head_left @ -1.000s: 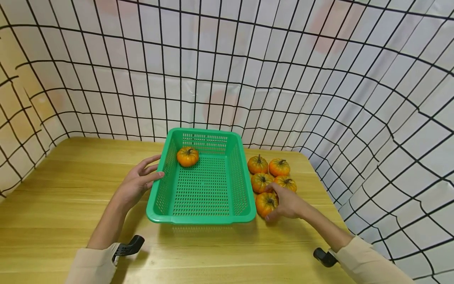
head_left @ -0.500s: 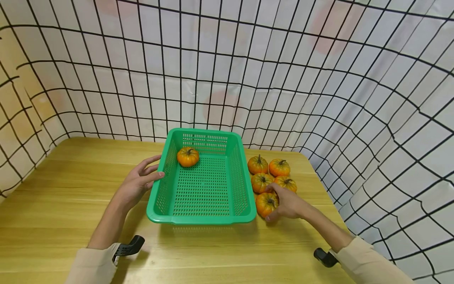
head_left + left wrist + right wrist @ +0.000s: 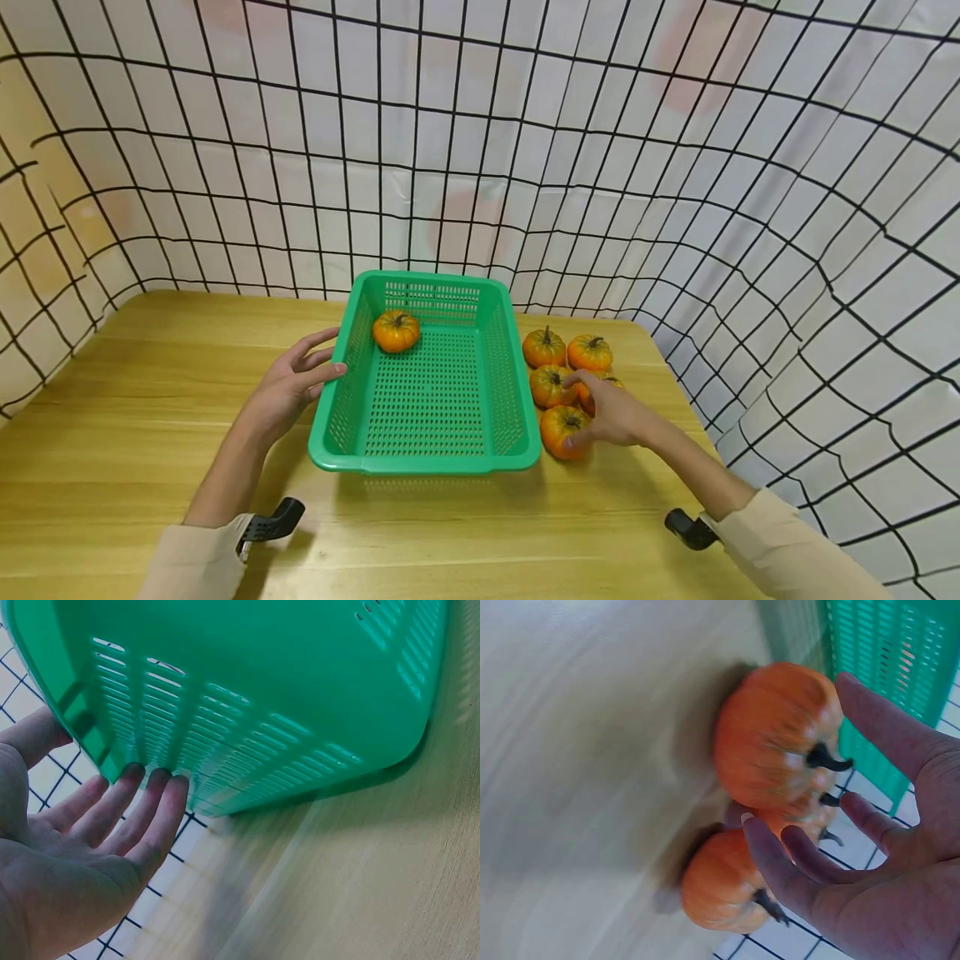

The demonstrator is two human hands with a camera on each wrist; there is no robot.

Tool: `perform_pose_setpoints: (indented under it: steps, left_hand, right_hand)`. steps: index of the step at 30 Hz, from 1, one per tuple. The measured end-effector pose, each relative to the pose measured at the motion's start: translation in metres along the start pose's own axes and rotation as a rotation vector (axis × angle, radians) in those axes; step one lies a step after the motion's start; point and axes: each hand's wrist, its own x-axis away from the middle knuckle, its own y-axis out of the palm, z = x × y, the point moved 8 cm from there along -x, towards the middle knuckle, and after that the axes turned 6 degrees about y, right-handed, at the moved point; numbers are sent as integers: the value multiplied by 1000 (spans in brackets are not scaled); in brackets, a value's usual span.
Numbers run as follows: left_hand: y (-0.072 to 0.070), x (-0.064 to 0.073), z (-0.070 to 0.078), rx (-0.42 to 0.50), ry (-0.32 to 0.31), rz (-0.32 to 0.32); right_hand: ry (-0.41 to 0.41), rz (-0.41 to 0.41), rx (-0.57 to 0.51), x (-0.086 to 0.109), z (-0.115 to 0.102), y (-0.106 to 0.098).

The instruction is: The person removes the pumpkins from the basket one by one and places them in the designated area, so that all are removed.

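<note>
A green perforated plastic basket point(image 3: 438, 463) stands mid-table, with one small orange pumpkin point(image 3: 396, 333) in its far left corner. My left hand point(image 3: 288, 379) holds the basket's left side, thumb at the rim and fingertips against the outer wall point(image 3: 247, 750). Right of the basket, several more small pumpkins sit close together. My right hand point(image 3: 618, 412) hovers by the front pumpkin point(image 3: 561, 429), fingers spread and holding nothing. It partly hides a pumpkin point(image 3: 585, 398) behind it. In the right wrist view, a thumb and loose fingers stand around the nearest pumpkin point(image 3: 772, 739).
The wooden table point(image 3: 450, 533) extends in front and to the left. A white sheet with a black grid point(image 3: 465, 150) encloses the back and sides. Farther pumpkins point(image 3: 543, 348) stand near the table's back right. Black wrist mounts point(image 3: 277, 518) stick out from both sleeves.
My right hand has lifted slightly and shifted away from the front pumpkin, its fingers higher over the group. The left hand and the basket have stayed in place.
</note>
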Motion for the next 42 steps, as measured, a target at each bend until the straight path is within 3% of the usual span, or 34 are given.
perform_pose_setpoints:
  steps: [6,13,20,42]
  left_hand:
    - [-1,1,0,0,-3,-2]
    - [0,0,0,7,5,-4]
    - [0,0,0,11,3,-3]
    - [1,0,0,3,6,2]
  right_hand:
    - [13,16,18,-6,-9,-15]
    - [4,91,85,-14,-28,-36]
    - [2,124,67,-24,-51,-50]
    - [-47,143,-26,-66,-123,-33]
